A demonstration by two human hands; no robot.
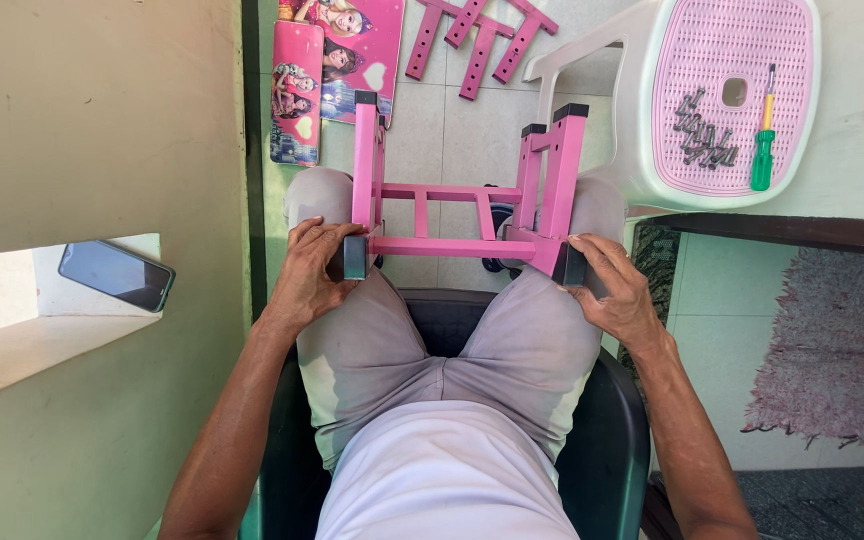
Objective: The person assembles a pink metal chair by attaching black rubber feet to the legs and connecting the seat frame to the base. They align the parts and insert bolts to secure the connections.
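Both hands, left (314, 268) and right (612, 290), grip the pink frame (462, 210); screws (704, 135) lie on the stool (732, 185).

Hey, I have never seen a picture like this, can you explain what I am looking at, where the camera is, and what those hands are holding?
The camera sits on a seated person's head and looks down at their lap, so the two arms are their own. The left hand and the right hand each grip a black-capped end of a pink metal frame resting across the knees. On the floor ahead lie pink slotted bars and pink picture panels. To the right, a white plastic stool carries a pile of bolts and a green screwdriver. A phone lies on a ledge at left.
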